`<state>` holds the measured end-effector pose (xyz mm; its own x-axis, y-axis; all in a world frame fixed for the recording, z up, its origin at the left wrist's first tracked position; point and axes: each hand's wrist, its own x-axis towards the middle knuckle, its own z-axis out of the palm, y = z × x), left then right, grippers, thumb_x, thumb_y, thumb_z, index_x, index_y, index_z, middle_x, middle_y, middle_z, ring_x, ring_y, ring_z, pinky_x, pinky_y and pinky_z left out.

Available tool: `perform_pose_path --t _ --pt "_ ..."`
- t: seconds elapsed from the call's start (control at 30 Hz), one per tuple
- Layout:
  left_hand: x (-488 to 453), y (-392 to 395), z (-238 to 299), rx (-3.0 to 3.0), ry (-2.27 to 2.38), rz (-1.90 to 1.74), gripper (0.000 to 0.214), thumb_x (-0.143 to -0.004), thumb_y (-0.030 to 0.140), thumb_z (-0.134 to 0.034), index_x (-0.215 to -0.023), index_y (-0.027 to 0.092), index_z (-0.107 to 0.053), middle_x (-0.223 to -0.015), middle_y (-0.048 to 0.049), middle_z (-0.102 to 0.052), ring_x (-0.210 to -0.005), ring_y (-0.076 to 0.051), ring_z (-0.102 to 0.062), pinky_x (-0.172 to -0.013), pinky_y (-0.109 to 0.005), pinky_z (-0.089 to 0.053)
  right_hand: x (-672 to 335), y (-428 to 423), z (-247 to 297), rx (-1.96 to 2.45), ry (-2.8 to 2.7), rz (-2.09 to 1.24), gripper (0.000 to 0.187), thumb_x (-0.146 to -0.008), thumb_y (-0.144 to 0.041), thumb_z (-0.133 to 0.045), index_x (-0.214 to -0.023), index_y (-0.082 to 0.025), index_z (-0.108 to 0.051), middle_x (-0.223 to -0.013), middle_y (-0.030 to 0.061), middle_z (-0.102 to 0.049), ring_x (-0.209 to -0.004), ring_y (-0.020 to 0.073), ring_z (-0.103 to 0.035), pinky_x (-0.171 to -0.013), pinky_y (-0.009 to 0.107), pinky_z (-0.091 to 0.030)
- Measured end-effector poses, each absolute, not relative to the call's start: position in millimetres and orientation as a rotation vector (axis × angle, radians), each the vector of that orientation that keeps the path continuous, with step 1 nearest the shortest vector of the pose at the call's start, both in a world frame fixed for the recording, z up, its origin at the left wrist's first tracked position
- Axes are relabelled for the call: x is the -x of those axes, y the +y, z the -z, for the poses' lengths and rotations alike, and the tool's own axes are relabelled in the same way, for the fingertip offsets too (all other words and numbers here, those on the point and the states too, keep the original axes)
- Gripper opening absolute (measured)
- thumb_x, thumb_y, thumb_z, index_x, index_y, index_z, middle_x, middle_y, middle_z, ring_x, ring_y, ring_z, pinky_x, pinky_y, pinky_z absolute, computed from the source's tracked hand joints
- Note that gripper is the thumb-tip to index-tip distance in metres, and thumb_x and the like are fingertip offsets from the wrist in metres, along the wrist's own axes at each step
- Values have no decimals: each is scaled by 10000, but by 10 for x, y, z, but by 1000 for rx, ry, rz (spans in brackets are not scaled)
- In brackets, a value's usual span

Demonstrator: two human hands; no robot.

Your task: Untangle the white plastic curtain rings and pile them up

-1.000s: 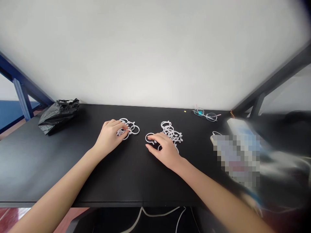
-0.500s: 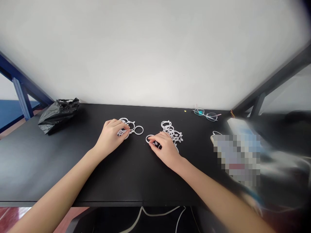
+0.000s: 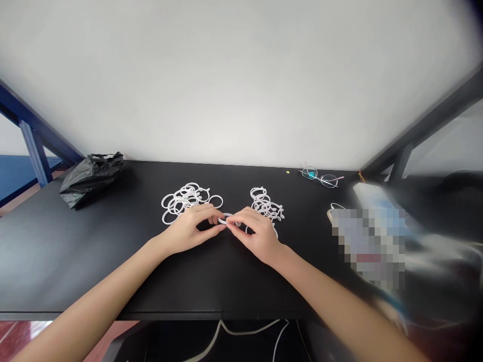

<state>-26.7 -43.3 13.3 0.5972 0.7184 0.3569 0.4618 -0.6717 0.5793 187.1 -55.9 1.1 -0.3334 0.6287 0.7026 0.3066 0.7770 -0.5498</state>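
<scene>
Between the fingertips of both hands is a white plastic ring, held just above or on the black table. My left hand pinches its left side with thumb and fingers. On the opposite side, my right hand grips the ring between thumb and fingertips. Behind my left hand lies a pile of white rings, partly hidden by that hand. A second pile of white rings, some with small tabs, sits beyond my right hand, which covers part of it.
A crumpled black plastic bag lies at the back left. Eyeglasses rest near the wall at the back right. A pixelated phone-like object and blurred items are on the right. White cables hang below the table edge.
My left hand has moved from the left pile rightward and nearer to me, meeting the ring at my right hand. The left pile is now more exposed. My right hand stays nearly in place.
</scene>
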Motion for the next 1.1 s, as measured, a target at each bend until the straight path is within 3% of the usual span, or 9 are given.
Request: perform_pose_path --t 0.27,0.5,0.77,1.0,1.1 --pt "273 -415 -123 -2330 964 -880 211 -972 297 -549 -825 171 -634 -759 -21 -616 -698 -138 -562 -673 -265 -450 -1881 -546 -4 811 -1874 -378 128 -909 -169 -601 -1005 -216 -672 -964 67 -719 -864 188 -680 -765 333 -584" --pt "259 -416 -143 -2277 994 -919 234 -971 318 -544 -824 169 -648 -735 -19 -625 -657 -130 -567 -635 -251 -455 -1895 -536 51 868 -1911 -472 218 -888 -134 -599 -1075 -222 -670 -877 36 -696 -751 153 -678 -714 287 -585" --pt "265 -382 -118 -2020 1126 -1020 214 -930 369 -600 -959 180 -697 -797 -35 -716 -702 -155 -640 -646 -261 -512 -1886 -566 48 726 -1960 -566 304 -919 -190 -582 -1216 -225 -636 -975 57 -705 -759 144 -680 -730 294 -607" --pt "272 -394 -106 -1968 1077 -1002 229 -930 378 -596 -961 173 -693 -811 -45 -701 -727 -156 -630 -669 -270 -521 -1883 -572 27 718 -1929 -530 210 -951 -181 -552 -1097 -205 -701 -950 69 -724 -752 145 -686 -643 257 -591" --pt "263 -426 -136 -2044 1009 -965 287 -861 391 -689 -1053 179 -666 -819 -34 -667 -734 -157 -613 -722 -291 -529 -1873 -586 11 728 -1884 -501 179 -935 -176 -580 -1045 -205 -717 -885 56 -737 -713 145 -688 -605 252 -581"
